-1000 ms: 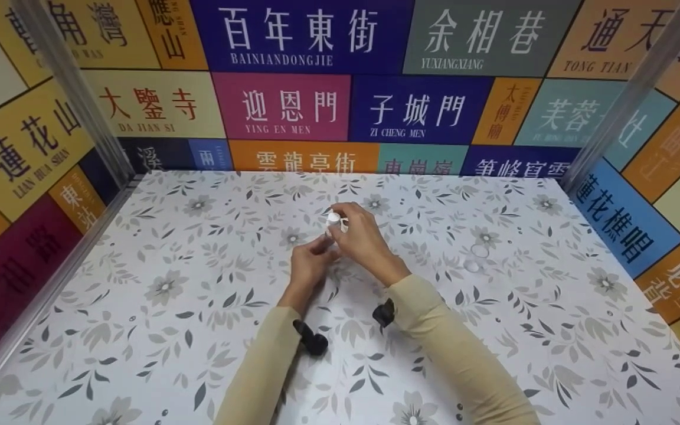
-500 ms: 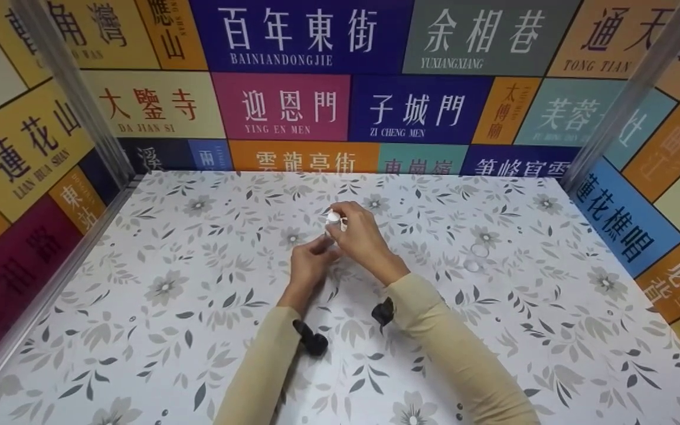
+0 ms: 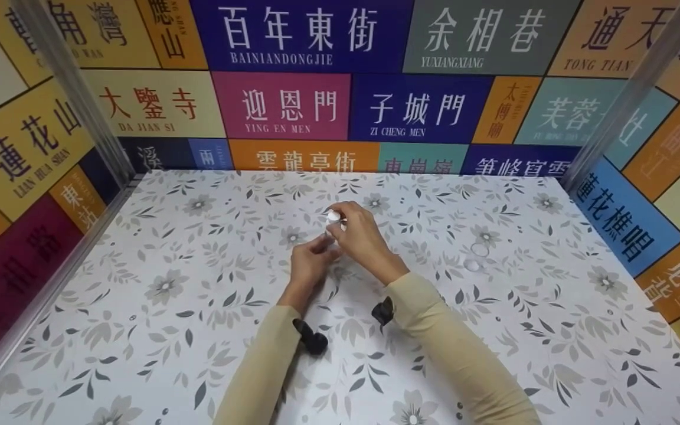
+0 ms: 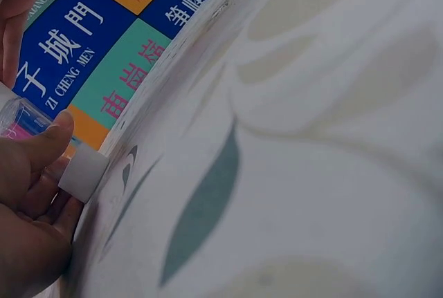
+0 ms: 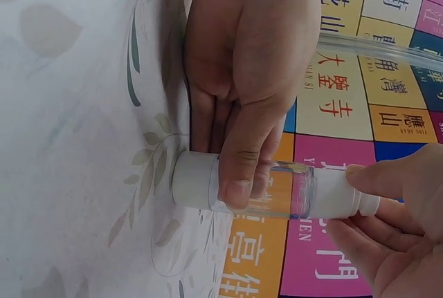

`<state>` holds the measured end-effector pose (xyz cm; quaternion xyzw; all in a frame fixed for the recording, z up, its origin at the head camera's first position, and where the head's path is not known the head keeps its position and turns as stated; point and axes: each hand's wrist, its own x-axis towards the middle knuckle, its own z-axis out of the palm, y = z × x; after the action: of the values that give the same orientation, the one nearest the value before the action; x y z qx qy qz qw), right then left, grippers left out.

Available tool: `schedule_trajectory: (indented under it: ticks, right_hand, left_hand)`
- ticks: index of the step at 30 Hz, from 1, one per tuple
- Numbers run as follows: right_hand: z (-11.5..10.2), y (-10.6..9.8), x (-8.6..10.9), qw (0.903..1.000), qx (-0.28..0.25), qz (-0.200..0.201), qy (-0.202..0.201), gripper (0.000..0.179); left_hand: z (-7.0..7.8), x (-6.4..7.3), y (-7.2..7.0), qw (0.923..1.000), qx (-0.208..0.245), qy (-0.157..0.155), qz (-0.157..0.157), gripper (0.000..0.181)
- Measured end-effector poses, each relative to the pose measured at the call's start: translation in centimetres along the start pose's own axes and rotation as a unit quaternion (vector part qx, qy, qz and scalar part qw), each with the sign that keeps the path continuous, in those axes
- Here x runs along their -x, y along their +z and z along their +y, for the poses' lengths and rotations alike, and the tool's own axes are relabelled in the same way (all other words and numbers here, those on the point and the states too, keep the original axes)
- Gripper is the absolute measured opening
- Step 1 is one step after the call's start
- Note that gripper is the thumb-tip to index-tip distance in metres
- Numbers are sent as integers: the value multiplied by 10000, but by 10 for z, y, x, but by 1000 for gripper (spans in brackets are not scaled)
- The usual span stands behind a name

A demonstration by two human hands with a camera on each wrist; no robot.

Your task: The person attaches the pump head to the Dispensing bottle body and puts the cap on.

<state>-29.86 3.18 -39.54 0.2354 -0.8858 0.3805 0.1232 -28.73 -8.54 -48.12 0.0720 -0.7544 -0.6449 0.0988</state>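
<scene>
A small clear bottle (image 5: pixel 284 205) stands upright on the table, with a white base (image 4: pixel 83 173) down at the surface and a white pump top (image 3: pixel 333 216). My left hand (image 3: pixel 307 267) holds its see-through body low down, thumb across the front in the right wrist view. Above that, my right hand (image 3: pixel 365 237) pinches the white top (image 5: pixel 333 193) between thumb and fingers. Through the clear wall the coloured backdrop shows. To the right on the table lies a clear, cap-like piece (image 3: pixel 474 260), apart from both hands.
The table (image 3: pixel 198 354) has a white cover with grey flowers and leaves. Panels with Chinese lettering (image 3: pixel 281 106) rise at its back and sides. Transparent corner posts (image 3: pixel 629 100) stand at the far corners. Black wrist straps (image 3: pixel 313 342) sit at the sleeves.
The fingers of my right hand have shifted slightly around the white top. The left hand, bottle and clear piece stay in the same places.
</scene>
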Motion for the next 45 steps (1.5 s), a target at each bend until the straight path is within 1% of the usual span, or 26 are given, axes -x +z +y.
schedule_trajectory:
  ticks: [5,9,13,17,20,23,26,31,35,39,43,45]
  right_hand:
    - [1,0,-1,9999,3,93,-40,31]
    - [2,0,-1,9999,-49,49,-114,29]
    - [3,1,0,9999,-33,16,-139,27]
    - [3,1,0,10000,6,20,-90,27]
    - [2,1,0,10000,-29,-4,-11,28]
    - [2,1,1,9999,-91,-43,34,30]
    - [3,1,1,10000,-57,-71,-5,30]
    - [2,1,1,9999,60,-44,-131,29]
    - [1,1,1,9999,105,-52,-53,30]
    - [0,0,1,9998,138,-45,98,32]
    - [0,0,1,9999,96,39,58,35]
    - [0,0,1,9999,81,67,-10,35]
  left_hand:
    - [1,-1,0,9999,105,-118,-4,44]
    - [1,-2,0,9998,148,-135,8,44]
    - [1,-1,1,9998,97,-157,7,44]
    - [2,-1,0,9997,137,-217,-13,46]
    - [2,0,0,9998,113,-173,-17,45]
    - [1,0,0,10000,12,-25,17,42]
    - [0,0,0,10000,-69,52,43,42]
    - [2,0,-1,9999,-100,-12,26,42]
    - [2,0,-1,9998,-187,17,48,41]
    - [2,1,-1,9999,-115,-10,59,41]
    - [1,0,0,10000,-49,12,83,42]
    - [1,0,1,9999,-102,52,113,42]
